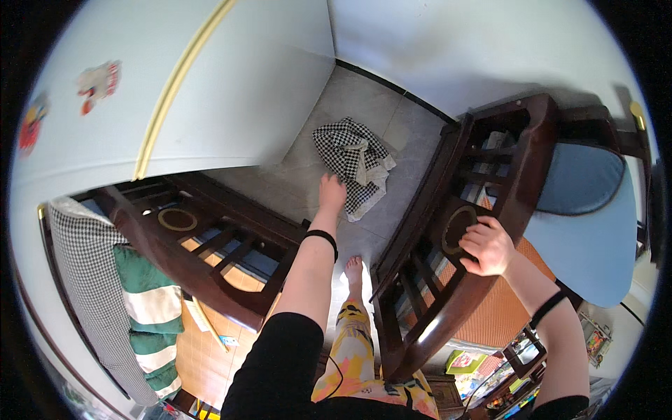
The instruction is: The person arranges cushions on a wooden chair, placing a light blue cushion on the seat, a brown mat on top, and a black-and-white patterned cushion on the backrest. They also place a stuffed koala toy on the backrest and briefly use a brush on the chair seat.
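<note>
A black-and-white houndstooth cloth (341, 149) with a pale edging lies crumpled on the grey tiled floor (391, 123). My left hand (332, 194) reaches down at its near left edge; its fingertips overlap the cloth in the picture, and whether they grip it cannot be told. On the right, my right hand (485, 245) is on the dark wooden armrest (517, 194) of a slatted wooden seat, beside a round ring inlay (458, 230). Its fingers are bent over the wood.
A second dark wooden armrest (178, 262) stands on the left, beside green-and-white cushions (152, 294). A white cabinet (231, 105) rises at the upper left. A blue cushion (583, 178) lies right. My bare foot (354, 269) stands in the gap between the seats.
</note>
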Available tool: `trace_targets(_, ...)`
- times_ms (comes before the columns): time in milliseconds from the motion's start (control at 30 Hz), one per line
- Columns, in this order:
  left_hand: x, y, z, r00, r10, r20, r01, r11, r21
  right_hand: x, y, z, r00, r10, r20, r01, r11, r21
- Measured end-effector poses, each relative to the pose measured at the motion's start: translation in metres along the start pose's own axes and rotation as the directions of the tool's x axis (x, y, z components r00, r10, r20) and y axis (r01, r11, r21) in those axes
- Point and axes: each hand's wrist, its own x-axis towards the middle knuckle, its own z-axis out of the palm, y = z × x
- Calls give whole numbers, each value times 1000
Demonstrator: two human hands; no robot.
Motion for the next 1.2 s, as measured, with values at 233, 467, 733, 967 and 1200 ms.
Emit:
trace_targets(233, 102, 10, 44, 998, 53, 21, -54, 997, 63, 6, 9, 1, 999, 21, 26, -23, 997, 74)
trace_targets(467, 175, -13, 86, 982, -110, 154, 85, 983, 161, 8, 14, 3, 997, 20, 70, -23, 998, 51)
trace_targets(733, 215, -60, 139, 993, -87, -81, 29, 837, -546, 8, 14, 2, 994, 68, 84, -74, 995, 60)
trace_targets(967, 104, 16, 38, 863, -487, 135, 131, -42, -990, 6, 9, 1, 995, 101, 10, -101, 991, 89)
trace_targets(1200, -38, 128, -73, 973, -112, 202, 166, -272, -948, -4, 2, 5, 990, 115, -80, -115, 993, 2)
